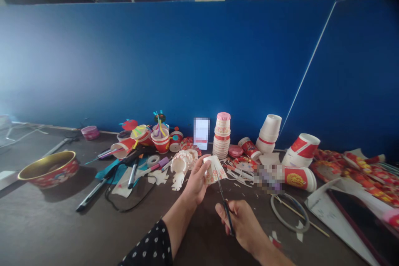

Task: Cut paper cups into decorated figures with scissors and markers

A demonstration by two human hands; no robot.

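Note:
My left hand (197, 179) is closed round a white paper cup (213, 177) with a red floral print, holding it by its left side above the table. My right hand (242, 219) grips black-handled scissors (229, 215). The scissor blades point up and away from me and lie against the cup's printed wall; whether they are open or closed is hard to make out. Part of the cup is hidden behind my left fingers. Just left of my left hand lies a cup cut into strips (180, 165), its pieces spread on the table.
Behind the hands stand a propped phone (202, 135) and a tall stack of paper cups (221, 143). A gold-rimmed bowl (50, 170) and a hot glue gun (120, 164) are on the left. To the right are a tape ring (288, 227), a stick, and a dark phone (364, 224).

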